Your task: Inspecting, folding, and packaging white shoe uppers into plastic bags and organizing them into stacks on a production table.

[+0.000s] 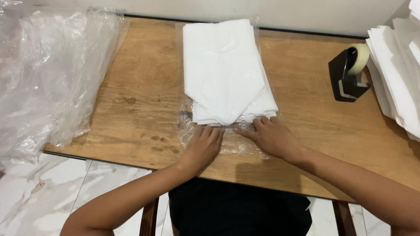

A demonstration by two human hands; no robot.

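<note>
A folded white garment lies inside a clear plastic bag in the middle of the wooden table. The bag's open, crumpled end points toward me. My left hand lies flat on that loose end, fingers together. My right hand presses the same end just below the garment's near edge, index finger stretched leftward toward the left hand. Neither hand grips anything; both rest palm down on the plastic.
A heap of clear plastic bags covers the table's left end and hangs over its edge. A black tape dispenser with a tape roll stands at the right. A stack of folded white fabric sits at the far right.
</note>
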